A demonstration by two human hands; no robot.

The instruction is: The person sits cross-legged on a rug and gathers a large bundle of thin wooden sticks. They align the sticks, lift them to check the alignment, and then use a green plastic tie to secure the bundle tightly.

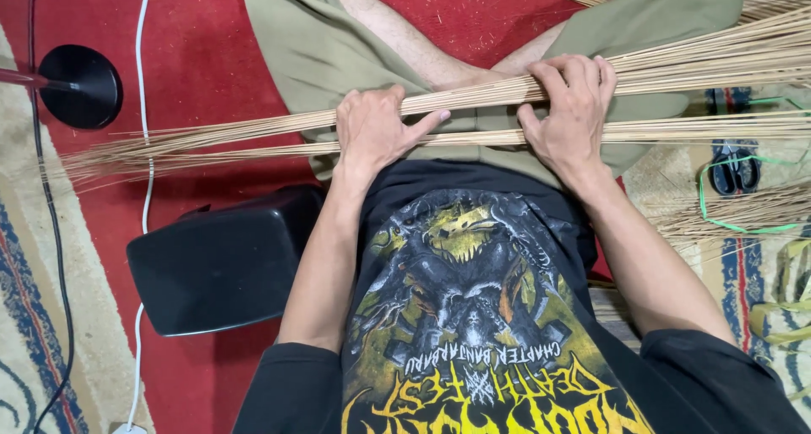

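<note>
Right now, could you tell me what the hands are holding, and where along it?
Both hands, left hand and right hand, grip a bundle of thin palm-leaf sticks around its middle, across the lap.

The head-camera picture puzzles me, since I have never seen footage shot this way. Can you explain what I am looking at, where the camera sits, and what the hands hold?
The camera is worn on a person's head and looks down at their own lap, so you see their black printed shirt, olive shorts and crossed legs. The person sits on a red carpet. Both bare hands grip a long bundle of thin tan sticks lying across the lap: the left hand near the middle, the right hand beside it. More sticks lie to the right, with scissors and green cord. A black box-like thing and a round black stand base are on the left.
</note>
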